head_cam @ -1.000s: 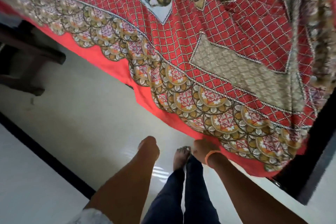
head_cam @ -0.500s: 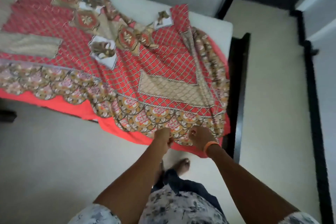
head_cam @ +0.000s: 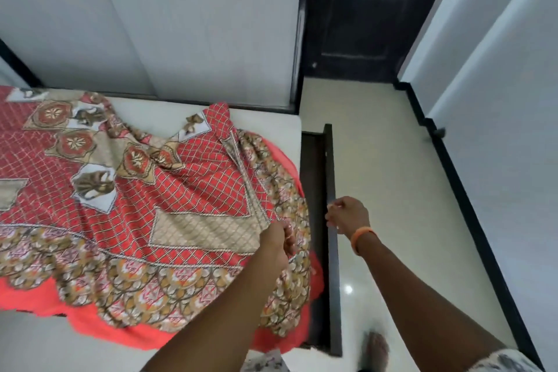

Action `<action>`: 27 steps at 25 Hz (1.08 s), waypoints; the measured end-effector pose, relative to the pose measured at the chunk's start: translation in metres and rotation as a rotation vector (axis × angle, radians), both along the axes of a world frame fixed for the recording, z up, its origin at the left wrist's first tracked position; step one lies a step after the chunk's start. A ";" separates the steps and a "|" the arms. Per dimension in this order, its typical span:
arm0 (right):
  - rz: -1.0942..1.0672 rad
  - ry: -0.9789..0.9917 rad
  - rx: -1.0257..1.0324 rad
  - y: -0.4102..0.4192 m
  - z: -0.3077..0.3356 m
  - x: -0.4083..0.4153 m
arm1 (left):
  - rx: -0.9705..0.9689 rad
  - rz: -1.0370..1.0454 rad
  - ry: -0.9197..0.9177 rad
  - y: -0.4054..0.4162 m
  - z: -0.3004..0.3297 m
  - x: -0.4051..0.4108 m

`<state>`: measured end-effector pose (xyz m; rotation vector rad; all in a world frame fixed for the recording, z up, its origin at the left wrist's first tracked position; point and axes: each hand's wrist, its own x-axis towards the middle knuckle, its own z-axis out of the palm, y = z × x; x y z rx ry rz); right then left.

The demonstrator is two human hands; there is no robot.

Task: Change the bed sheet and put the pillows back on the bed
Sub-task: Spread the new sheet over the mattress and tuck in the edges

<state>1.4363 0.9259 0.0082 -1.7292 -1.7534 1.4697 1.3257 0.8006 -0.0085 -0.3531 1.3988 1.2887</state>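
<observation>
A red patterned bed sheet (head_cam: 187, 190) with a brown scalloped border lies bunched over the white mattress (head_cam: 271, 122), whose far right corner is bare. Its orange edge hangs over the near side. My left hand (head_cam: 279, 246) grips a fold of the sheet near the bed's right end. Off the sheet, my right hand (head_cam: 347, 216), with an orange band at the wrist, hovers over the dark bed frame (head_cam: 330, 166), fingers curled and holding nothing. No pillows are in view.
White panels (head_cam: 181, 24) stand behind the bed. A dark door (head_cam: 374, 9) is at the far end of a cream tiled floor strip (head_cam: 386, 190) between the bed frame and a white wall (head_cam: 498, 100) on the right. My bare foot (head_cam: 376, 347) stands by the frame's corner.
My view has lifted from the floor to the bed's right end. Both hands gripped the sheet's hanging edge; my right hand has let go and moved right, my left has moved up onto the bed.
</observation>
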 end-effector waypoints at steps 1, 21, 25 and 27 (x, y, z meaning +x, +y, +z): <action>-0.004 0.062 -0.031 0.021 0.003 0.000 | 0.029 0.059 0.002 0.024 0.002 0.006; 0.567 0.089 -0.238 0.374 0.011 -0.103 | -0.130 0.722 0.105 0.348 -0.007 -0.029; 0.667 -0.022 -0.255 0.435 -0.030 -0.193 | -0.217 0.848 0.077 0.398 -0.045 -0.110; 0.704 -0.053 -0.278 0.456 -0.045 -0.235 | -0.254 0.905 0.053 0.420 -0.061 -0.143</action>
